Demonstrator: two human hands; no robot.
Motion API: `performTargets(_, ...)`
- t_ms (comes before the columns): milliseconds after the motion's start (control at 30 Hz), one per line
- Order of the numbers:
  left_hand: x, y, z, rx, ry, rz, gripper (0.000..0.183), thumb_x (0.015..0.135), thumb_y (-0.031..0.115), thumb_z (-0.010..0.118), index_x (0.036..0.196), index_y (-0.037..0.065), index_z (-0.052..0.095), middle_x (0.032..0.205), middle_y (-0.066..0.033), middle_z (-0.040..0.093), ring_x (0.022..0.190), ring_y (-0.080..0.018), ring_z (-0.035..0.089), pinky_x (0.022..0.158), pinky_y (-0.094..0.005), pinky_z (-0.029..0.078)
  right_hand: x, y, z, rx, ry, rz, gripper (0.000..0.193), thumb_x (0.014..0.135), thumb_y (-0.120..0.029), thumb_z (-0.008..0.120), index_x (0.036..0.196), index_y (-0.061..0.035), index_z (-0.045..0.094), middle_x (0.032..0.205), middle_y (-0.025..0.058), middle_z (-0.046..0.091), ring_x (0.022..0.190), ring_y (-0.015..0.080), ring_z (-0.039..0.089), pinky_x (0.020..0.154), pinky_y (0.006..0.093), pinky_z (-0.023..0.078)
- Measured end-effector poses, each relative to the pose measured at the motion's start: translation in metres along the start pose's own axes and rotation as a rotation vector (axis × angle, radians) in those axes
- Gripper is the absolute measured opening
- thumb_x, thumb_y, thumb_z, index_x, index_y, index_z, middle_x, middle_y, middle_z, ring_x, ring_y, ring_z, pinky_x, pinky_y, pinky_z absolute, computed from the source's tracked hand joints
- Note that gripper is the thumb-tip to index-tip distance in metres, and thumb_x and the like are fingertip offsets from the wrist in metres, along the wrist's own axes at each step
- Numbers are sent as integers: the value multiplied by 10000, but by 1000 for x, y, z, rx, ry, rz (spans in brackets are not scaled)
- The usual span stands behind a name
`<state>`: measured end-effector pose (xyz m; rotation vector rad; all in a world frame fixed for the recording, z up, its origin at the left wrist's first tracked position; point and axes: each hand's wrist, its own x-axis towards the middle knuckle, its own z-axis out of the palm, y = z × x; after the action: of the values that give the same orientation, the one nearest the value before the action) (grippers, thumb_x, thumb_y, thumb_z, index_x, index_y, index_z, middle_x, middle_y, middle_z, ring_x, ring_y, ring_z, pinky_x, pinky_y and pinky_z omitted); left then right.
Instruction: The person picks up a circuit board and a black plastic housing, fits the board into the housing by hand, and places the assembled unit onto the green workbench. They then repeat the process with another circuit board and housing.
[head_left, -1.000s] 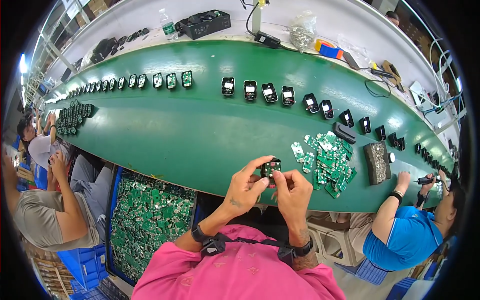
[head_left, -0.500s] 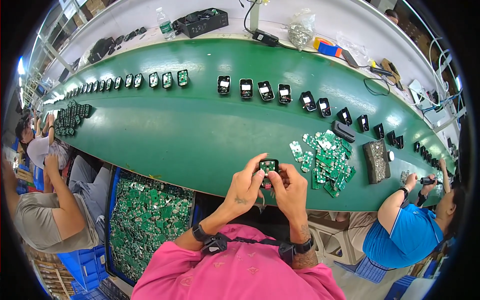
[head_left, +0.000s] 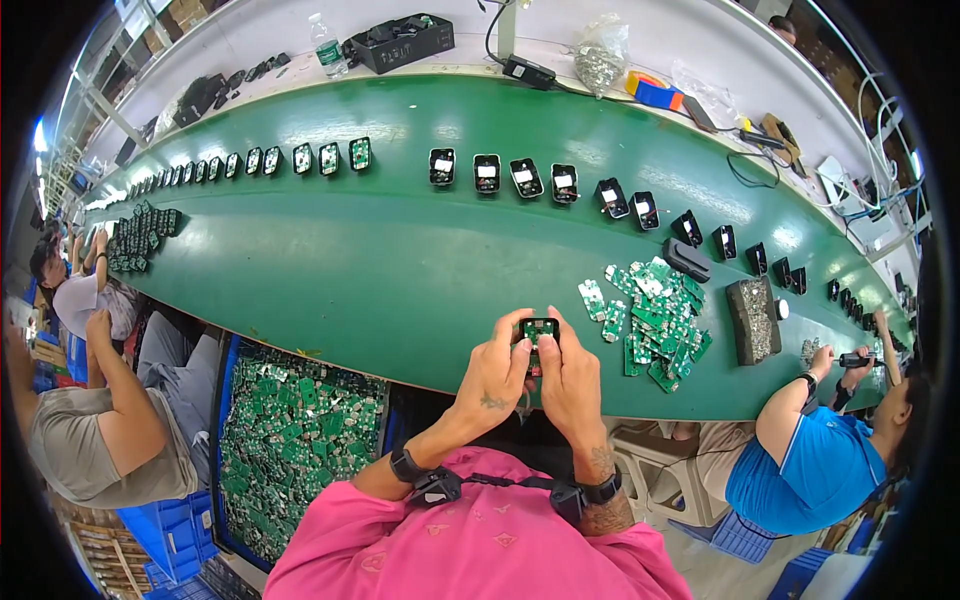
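Both my hands hold a small black casing point(head_left: 539, 324) with a green circuit board inside, just over the near edge of the green table. My left hand point(head_left: 493, 375) grips its left side, and my right hand point(head_left: 571, 378) is wrapped along its right side. Both thumbs press on the board. Something red shows below the thumbs at the casing's lower end. To the right lies a loose pile of green circuit boards point(head_left: 660, 318). Beyond my hands stands a row of black casings point(head_left: 525, 178) with white pieces inside. Farther left, other casings point(head_left: 328, 159) hold green boards.
A blue bin point(head_left: 226, 400) full of circuit boards stands at my left below the table. A foam block point(head_left: 752, 322) and a black case point(head_left: 687, 260) lie right of the pile. Co-workers sit on both sides. A bottle point(head_left: 327, 46) and a black box point(head_left: 405, 47) stand on the back ledge.
My right hand has moved inward and closed more tightly along the casing's right side. The rows of casings on the table sit slightly farther left.
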<state>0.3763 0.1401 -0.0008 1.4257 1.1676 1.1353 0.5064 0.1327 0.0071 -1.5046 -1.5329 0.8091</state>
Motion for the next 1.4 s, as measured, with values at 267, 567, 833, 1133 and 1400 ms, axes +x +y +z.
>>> performTargets(267, 5, -11, -17, 162, 55, 84, 339, 988, 87, 449, 1311, -1, 508, 875, -135, 657, 651, -171, 676, 578, -303, 560, 12, 10, 28, 132, 47, -94, 386, 990, -161, 541, 1334, 12, 566, 850, 200, 671, 687, 294, 663, 648, 377, 521)
performTargets(567, 207, -89, -162, 204, 310, -7, 341, 1017, 113, 413, 1309, -56, 456, 805, -166, 633, 492, -223, 653, 449, -352, 536, 7, 39, 36, -71, -84, -51, 332, 913, -133, 667, 1177, 65, 627, 812, 141, 642, 671, 225, 623, 638, 355, 494)
performTargets(833, 281, -121, -234, 1157, 493, 329, 365, 854, 73, 565, 1199, -46, 576, 787, -214, 678, 717, -387, 697, 658, -462, 578, 23, 61, -29, -394, 288, -78, 182, 878, -114, 697, 998, 22, 672, 746, 136, 595, 651, 274, 600, 601, 385, 476)
performTargets(1133, 269, -89, -179, 1101, -156, 212, 913, 735, 192, 755, 1499, -23, 303, 1551, -244, 317, 1397, -371, 385, 1137, -392, 363, 67, 62, -35, -648, 17, 101, 304, 806, -134, 720, 1028, -22, 545, 1037, 170, 577, 947, 385, 610, 782, 476, 494)
performTargets(1400, 208, -46, -170, 782, 115, 254, 720, 622, 283, 783, 1258, 29, 559, 1174, -188, 568, 1125, -351, 577, 949, -427, 505, 72, 63, -47, -514, -128, 18, 365, 742, -91, 747, 1051, -7, 572, 981, 185, 588, 923, 365, 604, 803, 445, 493)
